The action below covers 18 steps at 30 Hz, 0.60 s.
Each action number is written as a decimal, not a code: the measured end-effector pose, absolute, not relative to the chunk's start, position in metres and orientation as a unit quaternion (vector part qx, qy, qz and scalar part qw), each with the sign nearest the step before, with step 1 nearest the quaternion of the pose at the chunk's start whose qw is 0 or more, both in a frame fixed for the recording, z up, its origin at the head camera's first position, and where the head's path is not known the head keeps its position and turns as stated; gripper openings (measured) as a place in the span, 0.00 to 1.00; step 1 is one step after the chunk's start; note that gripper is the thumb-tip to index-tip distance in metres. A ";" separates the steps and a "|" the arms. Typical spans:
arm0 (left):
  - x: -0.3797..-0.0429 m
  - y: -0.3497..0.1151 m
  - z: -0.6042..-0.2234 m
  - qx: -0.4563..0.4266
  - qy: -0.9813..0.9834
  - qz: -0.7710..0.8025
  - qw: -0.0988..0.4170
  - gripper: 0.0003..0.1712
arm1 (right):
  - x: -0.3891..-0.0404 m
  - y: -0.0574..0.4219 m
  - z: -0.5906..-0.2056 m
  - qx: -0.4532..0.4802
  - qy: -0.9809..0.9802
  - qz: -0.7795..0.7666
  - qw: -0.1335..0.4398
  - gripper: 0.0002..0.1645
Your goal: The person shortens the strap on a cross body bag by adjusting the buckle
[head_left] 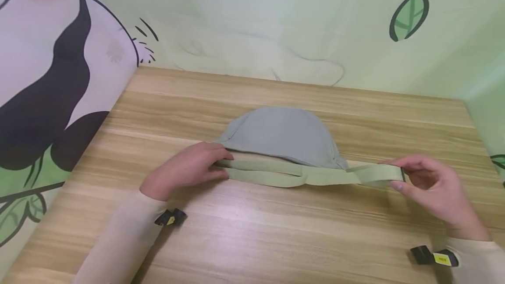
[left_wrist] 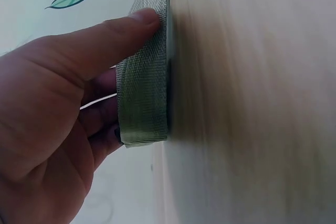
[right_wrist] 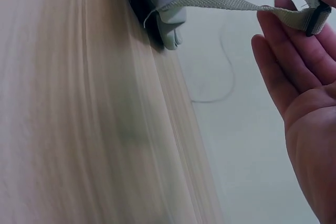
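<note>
A grey-green half-moon bag (head_left: 280, 135) lies on the wooden table, its curved side facing away from me. Along its near side runs a pale green webbing strap (head_left: 331, 176), doubled over. At the left end of the strap, my left hand (head_left: 185, 168) pinches the webbing; in the left wrist view the thumb presses on the folded strap (left_wrist: 142, 98) with fingers behind it. My right hand (head_left: 439, 187) holds the strap's right end between thumb and fingers, by a dark slider buckle (right_wrist: 317, 18). Between both hands the webbing is stretched sideways.
The wooden table (head_left: 252, 240) meets a pale green wall (head_left: 244, 21) with a leaf drawing at the back. To the left is a panel with a panda picture (head_left: 67, 56). Black wrist devices with yellow labels sit on both sleeves.
</note>
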State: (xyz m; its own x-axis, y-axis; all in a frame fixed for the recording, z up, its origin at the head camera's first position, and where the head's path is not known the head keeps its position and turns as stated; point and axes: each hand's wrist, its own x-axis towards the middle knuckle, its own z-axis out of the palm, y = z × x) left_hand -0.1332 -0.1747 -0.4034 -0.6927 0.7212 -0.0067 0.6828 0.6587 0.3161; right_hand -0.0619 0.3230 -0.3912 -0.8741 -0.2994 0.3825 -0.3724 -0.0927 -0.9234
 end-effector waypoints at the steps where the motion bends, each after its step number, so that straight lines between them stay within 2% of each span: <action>1: -0.132 -0.175 -0.403 0.386 0.908 0.144 0.073 0.22 | -0.062 0.322 -0.392 0.247 -0.672 0.698 0.027 0.25; 4: -0.132 -0.175 -0.403 0.386 0.908 0.137 0.091 0.22 | -0.061 0.320 -0.392 0.231 -0.680 0.695 0.029 0.25; 10: -0.135 -0.178 -0.403 0.383 0.908 0.129 0.105 0.13 | -0.059 0.330 -0.389 0.221 -0.744 0.630 0.042 0.25; 18: -0.135 -0.189 -0.399 0.373 0.916 0.123 0.086 0.13 | -0.061 0.340 -0.378 0.198 -0.906 0.361 0.095 0.27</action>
State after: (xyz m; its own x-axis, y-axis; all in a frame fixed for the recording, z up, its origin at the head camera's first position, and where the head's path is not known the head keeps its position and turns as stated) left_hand -0.1352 -0.1887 -0.3993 -0.7069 0.7042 -0.0660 0.6617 0.6914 0.2900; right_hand -0.0609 0.3402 -0.3781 -0.9035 -0.2901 0.3155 -0.4276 0.6606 -0.6170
